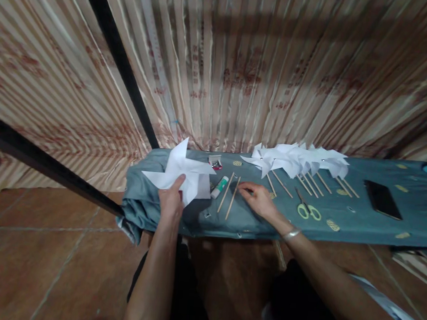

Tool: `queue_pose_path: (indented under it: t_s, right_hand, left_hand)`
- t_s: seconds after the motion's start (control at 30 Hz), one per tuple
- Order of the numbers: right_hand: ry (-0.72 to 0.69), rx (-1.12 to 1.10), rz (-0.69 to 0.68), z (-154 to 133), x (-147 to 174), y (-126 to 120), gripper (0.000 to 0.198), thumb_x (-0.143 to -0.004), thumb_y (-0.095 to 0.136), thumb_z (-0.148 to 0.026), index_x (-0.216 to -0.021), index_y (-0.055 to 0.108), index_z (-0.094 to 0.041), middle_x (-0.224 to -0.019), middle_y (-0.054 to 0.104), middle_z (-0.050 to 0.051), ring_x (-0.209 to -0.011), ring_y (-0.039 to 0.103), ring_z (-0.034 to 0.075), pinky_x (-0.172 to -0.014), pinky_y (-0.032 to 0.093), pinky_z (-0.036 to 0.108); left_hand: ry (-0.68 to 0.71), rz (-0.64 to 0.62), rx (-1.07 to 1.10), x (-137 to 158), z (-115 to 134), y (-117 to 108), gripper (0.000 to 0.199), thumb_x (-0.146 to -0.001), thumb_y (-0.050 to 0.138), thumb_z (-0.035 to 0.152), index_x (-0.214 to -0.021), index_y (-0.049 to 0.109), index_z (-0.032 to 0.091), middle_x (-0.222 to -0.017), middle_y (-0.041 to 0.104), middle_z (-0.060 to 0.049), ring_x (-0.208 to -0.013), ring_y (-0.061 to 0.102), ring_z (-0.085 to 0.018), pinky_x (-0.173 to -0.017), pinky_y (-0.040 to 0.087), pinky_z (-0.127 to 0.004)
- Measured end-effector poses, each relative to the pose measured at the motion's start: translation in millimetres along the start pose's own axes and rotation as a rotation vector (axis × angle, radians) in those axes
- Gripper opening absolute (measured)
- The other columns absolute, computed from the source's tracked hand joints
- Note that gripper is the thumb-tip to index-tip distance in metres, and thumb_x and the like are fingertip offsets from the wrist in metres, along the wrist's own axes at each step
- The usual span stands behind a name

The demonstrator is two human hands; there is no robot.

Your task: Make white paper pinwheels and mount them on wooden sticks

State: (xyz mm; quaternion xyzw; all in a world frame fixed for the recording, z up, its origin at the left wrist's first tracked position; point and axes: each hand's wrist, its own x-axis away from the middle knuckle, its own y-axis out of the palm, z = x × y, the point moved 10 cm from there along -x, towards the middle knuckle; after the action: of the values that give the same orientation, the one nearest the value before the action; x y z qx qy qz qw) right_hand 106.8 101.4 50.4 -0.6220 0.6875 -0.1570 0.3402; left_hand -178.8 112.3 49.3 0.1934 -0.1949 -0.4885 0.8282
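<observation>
A white folded-paper pinwheel (180,163) without a stick is pinched at its centre by my left hand (172,199), thumb on top. Under its right edge lies a stack of white paper (204,187). My right hand (258,198) has its fingertips closed at the upper part of a thin wooden stick (231,202). A second wooden stick (225,193) lies just left of that one. Beside the sticks is a green and white glue stick (220,187). A small open box of pins (215,162) sits behind it.
Several finished pinwheels (292,160) on sticks lie overlapping along the back of the cloth-covered bench (347,220). Green-handled scissors (309,210) and a dark phone (382,199) lie to the right. A black metal post (118,52) rises at the left, before the curtain (244,72).
</observation>
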Motion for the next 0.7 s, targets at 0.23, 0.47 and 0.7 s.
queue_pose_path:
  t_s: [0.23, 0.47, 0.7]
  right_hand:
    - [-0.093, 0.352, -0.135, -33.9, -101.5, 57.0, 0.023, -0.081, 0.054, -0.010, -0.083, 0.075, -0.021, -0.121, 0.067, 0.011, -0.129, 0.050, 0.030, -0.107, 0.039, 0.043]
    - [-0.139, 0.613, -0.251, -31.5, -135.1, 94.2, 0.022, -0.082, 0.054, -0.014, -0.087, 0.075, -0.010, -0.132, 0.057, 0.022, -0.127, 0.048, 0.035, -0.103, 0.039, 0.043]
    - [-0.107, 0.783, -0.334, -19.0, -149.0, 113.5, 0.019, -0.083, 0.061, -0.020, -0.091, 0.072, -0.008, -0.119, 0.063, 0.022, -0.123, 0.051, 0.031, -0.098, 0.043, 0.037]
  left_hand:
    - [-0.052, 0.091, 0.033, -4.1, 4.3, -21.0, 0.026, -0.060, 0.074, 0.008, -0.085, 0.069, 0.014, -0.083, 0.075, -0.004, -0.087, 0.072, -0.019, -0.083, 0.058, -0.031]
    - [-0.084, 0.080, 0.024, -6.4, 3.7, -22.3, 0.025, -0.061, 0.073, 0.006, -0.085, 0.070, 0.015, -0.085, 0.076, -0.003, -0.087, 0.072, -0.018, -0.083, 0.058, -0.029]
    - [-0.118, 0.079, -0.003, -3.7, -5.7, -22.5, 0.032, -0.055, 0.078, 0.011, -0.086, 0.070, 0.014, -0.082, 0.075, -0.004, -0.082, 0.072, -0.019, -0.082, 0.058, -0.032]
